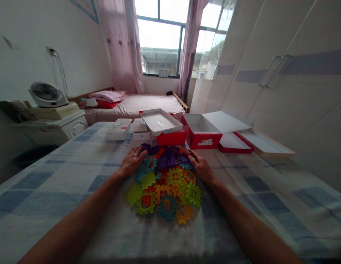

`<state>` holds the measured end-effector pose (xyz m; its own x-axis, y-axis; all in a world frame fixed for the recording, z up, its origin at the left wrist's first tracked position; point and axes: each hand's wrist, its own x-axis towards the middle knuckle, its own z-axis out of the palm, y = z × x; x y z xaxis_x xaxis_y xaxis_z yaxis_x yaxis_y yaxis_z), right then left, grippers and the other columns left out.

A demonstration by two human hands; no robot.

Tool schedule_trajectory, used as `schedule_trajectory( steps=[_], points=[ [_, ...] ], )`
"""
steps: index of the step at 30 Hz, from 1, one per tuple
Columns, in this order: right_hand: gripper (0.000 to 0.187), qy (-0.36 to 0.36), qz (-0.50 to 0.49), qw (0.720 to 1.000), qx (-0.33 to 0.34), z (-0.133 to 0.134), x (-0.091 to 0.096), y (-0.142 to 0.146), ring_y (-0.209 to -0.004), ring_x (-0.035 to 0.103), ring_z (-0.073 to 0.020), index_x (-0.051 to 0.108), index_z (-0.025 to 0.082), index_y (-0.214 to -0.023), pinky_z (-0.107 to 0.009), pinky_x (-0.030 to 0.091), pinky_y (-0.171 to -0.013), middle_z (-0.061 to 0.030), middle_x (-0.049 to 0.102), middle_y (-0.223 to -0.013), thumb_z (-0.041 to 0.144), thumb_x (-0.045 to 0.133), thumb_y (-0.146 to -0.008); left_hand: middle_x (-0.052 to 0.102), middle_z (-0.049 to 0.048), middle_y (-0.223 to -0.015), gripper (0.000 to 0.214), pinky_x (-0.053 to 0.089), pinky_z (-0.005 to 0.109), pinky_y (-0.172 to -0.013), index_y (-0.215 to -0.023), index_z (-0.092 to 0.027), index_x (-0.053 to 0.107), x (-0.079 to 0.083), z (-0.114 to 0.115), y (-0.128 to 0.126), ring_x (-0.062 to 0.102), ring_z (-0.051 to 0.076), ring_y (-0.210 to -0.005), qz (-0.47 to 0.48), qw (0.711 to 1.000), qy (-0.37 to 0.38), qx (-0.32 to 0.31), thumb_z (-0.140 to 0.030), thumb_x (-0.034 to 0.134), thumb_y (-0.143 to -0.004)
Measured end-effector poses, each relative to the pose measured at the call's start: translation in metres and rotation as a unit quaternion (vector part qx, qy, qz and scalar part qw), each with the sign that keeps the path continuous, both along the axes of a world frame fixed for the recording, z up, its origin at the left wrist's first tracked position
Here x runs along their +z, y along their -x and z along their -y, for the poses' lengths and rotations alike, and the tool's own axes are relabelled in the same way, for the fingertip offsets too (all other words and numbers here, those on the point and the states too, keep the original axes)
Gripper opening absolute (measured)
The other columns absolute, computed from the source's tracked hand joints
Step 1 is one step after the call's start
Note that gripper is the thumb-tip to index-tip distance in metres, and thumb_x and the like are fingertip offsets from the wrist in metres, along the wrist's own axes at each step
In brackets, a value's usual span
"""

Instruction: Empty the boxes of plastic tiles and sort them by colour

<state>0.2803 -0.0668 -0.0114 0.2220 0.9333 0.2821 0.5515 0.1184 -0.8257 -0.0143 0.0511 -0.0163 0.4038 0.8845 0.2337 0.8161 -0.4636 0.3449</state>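
A pile of coloured interlocking plastic blocks (166, 179), purple, orange, green, teal and yellow, lies in the middle of the checked blue-and-white cloth (62, 183). My left hand (131, 161) rests flat against the pile's left side, fingers stretched toward the purple pieces. On the right side of the pile my right hand (200, 167) lies flat too, fingers extended and touching the blocks. Neither hand holds a piece.
Behind the pile stand a red box with a white tray-like lid (160, 123), an open red box (202, 134), a red lid (235, 143) and small white boxes (119, 130). A fan (46, 94) sits on a cabinet at left; a bed (148, 102) lies beyond.
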Motion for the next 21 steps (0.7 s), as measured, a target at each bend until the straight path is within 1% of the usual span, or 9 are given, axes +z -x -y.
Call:
schedule_trajectory(
  steps=[2,3,5,8,11,15,18,21],
  points=[
    [0.050,0.001,0.000,1.000,0.011,0.000,0.001,0.000,-0.119,0.053,-0.0232,0.056,0.018,-0.127,-0.039,0.037,-0.104,-0.0081,0.059,-0.127,0.044,0.048,-0.084,0.043,0.0130,-0.144,0.070,0.028,0.038,-0.111,-0.140,-0.011,0.039,0.001,0.010,-0.010,0.038,0.023,-0.134,0.052,0.997,0.038,-0.033,-0.055,0.016,-0.091],
    [0.049,0.001,-0.004,1.000,0.015,0.000,0.001,0.001,-0.118,0.053,-0.0230,0.057,0.018,-0.125,-0.038,0.037,-0.104,-0.0083,0.059,-0.126,0.044,0.049,-0.083,0.041,0.0123,-0.145,0.072,0.027,0.036,-0.112,-0.140,-0.010,0.038,0.003,0.016,-0.014,0.037,0.022,-0.134,0.080,0.994,0.061,-0.045,-0.058,0.018,-0.090],
    [0.050,0.005,-0.023,1.000,0.021,-0.001,0.002,0.001,-0.116,0.055,-0.0225,0.057,0.016,-0.123,-0.037,0.039,-0.103,-0.0096,0.060,-0.126,0.042,0.053,-0.080,0.039,0.0109,-0.147,0.075,0.025,0.037,-0.113,-0.140,-0.011,0.039,0.009,0.025,-0.020,0.035,0.023,-0.135,0.122,0.986,0.088,-0.072,-0.062,0.023,-0.087],
    [0.051,0.020,-0.079,0.996,0.047,0.000,0.004,0.000,-0.109,0.058,-0.0209,0.056,0.015,-0.121,-0.035,0.044,-0.096,-0.0103,0.062,-0.121,0.037,0.057,-0.075,0.038,0.0099,-0.147,0.075,0.025,0.036,-0.112,-0.138,-0.013,0.044,0.016,0.033,-0.023,0.037,0.025,-0.134,0.140,0.981,0.091,-0.095,-0.065,0.027,-0.085],
    [0.043,0.024,-0.112,0.991,0.067,0.003,0.009,-0.003,-0.097,0.061,-0.0188,0.057,0.017,-0.112,-0.032,0.047,-0.086,-0.0068,0.066,-0.109,0.031,0.057,-0.071,0.047,0.0099,-0.140,0.074,0.030,0.034,-0.109,-0.132,-0.014,0.050,0.019,0.037,-0.023,0.045,0.025,-0.127,0.153,0.977,0.088,-0.117,-0.065,0.027,-0.085],
    [0.031,0.025,-0.097,0.993,0.056,0.008,0.018,-0.011,-0.083,0.059,-0.0170,0.059,0.018,-0.095,-0.028,0.046,-0.075,-0.0023,0.066,-0.090,0.027,0.055,-0.065,0.059,0.0083,-0.129,0.072,0.037,0.033,-0.103,-0.127,-0.015,0.056,0.021,0.039,-0.020,0.053,0.025,-0.118,0.172,0.972,0.101,-0.122,-0.066,0.027,-0.085],
    [0.025,0.042,-0.089,0.993,0.061,0.011,0.023,-0.017,-0.077,0.056,-0.0160,0.061,0.018,-0.086,-0.027,0.043,-0.069,-0.0009,0.063,-0.082,0.030,0.054,-0.065,0.064,0.0068,-0.121,0.068,0.042,0.032,-0.096,-0.120,-0.017,0.061,0.019,0.039,-0.018,0.058,0.025,-0.109,0.191,0.968,0.109,-0.124,-0.066,0.029,-0.085],
    [0.025,0.057,-0.067,0.995,0.049,0.011,0.024,-0.022,-0.068,0.053,-0.0146,0.061,0.017,-0.079,-0.026,0.041,-0.063,-0.0001,0.060,-0.074,0.040,0.053,-0.072,0.068,0.0050,-0.112,0.063,0.046,0.031,-0.089,-0.112,-0.018,0.065,0.017,0.039,-0.016,0.062,0.023,-0.100,0.212,0.960,0.117,-0.138,-0.064,0.031,-0.086]
  ],
)
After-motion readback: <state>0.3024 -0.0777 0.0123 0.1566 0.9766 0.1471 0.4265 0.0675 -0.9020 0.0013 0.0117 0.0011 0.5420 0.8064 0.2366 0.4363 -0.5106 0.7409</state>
